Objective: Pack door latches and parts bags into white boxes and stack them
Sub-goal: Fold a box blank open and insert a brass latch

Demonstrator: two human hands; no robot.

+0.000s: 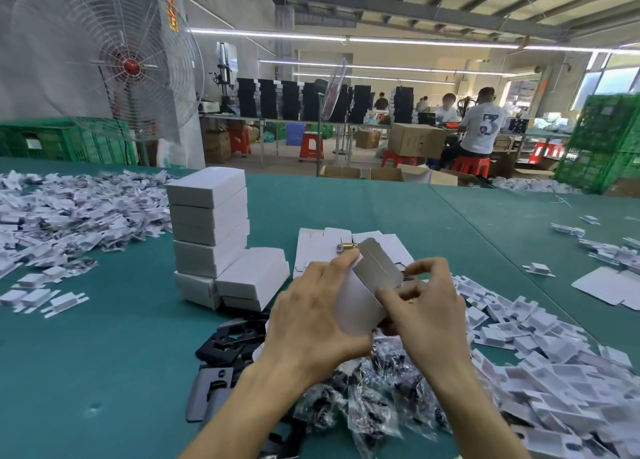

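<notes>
Green cloth covers the surface of a packing bench in a busy workshop, with a fan and other workers beyond its far edge. Above the near middle of the surface, both hands hold a white box in the air. The left hand has its fingers wrapped round the box's left side. The right hand pinches the right edge with thumb and forefinger, just under the raised flap. A brass latch peeks out beside the flap; whether it sits inside the box or lies on the flat blanks behind, I cannot tell.

The step in hand looks like closing the box. To do it well, the left hand should keep the body square without crushing it. The right hand should first see that nothing sticks out past the opening, then fold the flap along its crease and tuck the tongue fully in. A half-tucked flap would make the box sit crooked on the stack, which stands left of centre.

Bags lie at the near edge and black plates just left of them.
</notes>
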